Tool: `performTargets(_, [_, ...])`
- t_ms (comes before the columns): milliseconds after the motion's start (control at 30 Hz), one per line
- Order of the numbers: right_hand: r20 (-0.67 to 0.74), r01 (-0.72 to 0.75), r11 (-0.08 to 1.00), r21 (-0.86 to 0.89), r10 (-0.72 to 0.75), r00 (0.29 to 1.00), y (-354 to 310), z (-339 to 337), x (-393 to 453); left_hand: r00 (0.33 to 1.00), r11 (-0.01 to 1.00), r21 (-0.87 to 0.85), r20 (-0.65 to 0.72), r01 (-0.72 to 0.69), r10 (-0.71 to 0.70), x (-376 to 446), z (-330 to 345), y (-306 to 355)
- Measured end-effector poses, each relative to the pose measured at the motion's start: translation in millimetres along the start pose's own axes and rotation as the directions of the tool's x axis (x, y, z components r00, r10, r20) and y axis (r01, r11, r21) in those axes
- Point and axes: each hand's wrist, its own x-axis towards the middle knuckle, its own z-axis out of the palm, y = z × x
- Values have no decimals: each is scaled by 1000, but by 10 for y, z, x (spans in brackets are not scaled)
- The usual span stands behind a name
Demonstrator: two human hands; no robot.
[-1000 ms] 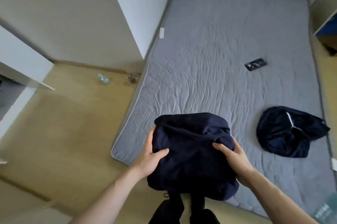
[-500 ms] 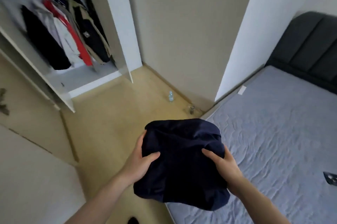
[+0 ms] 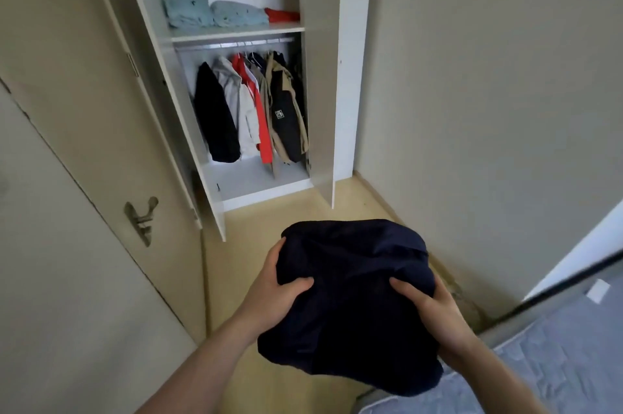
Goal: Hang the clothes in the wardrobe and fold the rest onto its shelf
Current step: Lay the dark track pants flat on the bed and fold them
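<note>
Up front, the person holds a folded navy garment (image 3: pixel 350 299) in the air above the floor (image 3: pixel 269 228), facing the open wardrobe (image 3: pixel 236 93). The left hand (image 3: pixel 273 288) grasps its left side, thumb pressed on top and fingers curled underneath. The right hand (image 3: pixel 435 305) grasps the right side the same way, thumb on the cloth. Inside the wardrobe, the shelf (image 3: pixel 236 34) carries two folded light blue stacks (image 3: pixel 215 13) and a folded red item (image 3: pixel 281 14). Below it, jackets (image 3: pixel 253 110) hang from the rail (image 3: pixel 232 44). A corner of the bed (image 3: pixel 539 363) shows at lower right, just beside the garment.
</note>
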Motion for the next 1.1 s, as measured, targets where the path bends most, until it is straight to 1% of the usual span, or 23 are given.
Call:
performTargets(167, [62,60,997,-55,-57,996,-420,424,736,997,998,-10,-43,-58,57,672,-433,261])
performTargets(267, [84,71,995,-71,-65,994,-593,560,1140,996,998,-22,-64,-62,60,982,-577,348])
performTargets(433, [163,95,992,-79,-81,983,-986,877,2050,986,997,-10,-152,-71,68,1773,-850,593])
performTargets(533, [234,104,992,-72,-85,969,-1282,1043,2606,977,998,5,-200,-70,70,2239,-995,776])
performTargets(667, [317,137,988,-77,-106,942,-1719,1320,3298,959,993,30,-260,-111,115,2811,-1223,1016])
performTargets(800, [404,185,977,-105,-128,906,-2110,1692,3841,942,992,43,-310,-118,126,3215,-1577,1276])
performTargets(967, [447,229,969,-91,-166,879,-2591,2198,4481,904,987,57,-397,-148,159,3765,-2039,1633])
performTargets(1100, [466,253,966,-60,-197,863,-2873,2552,4978,895,980,94,-401,-174,198,4289,-2365,1856])
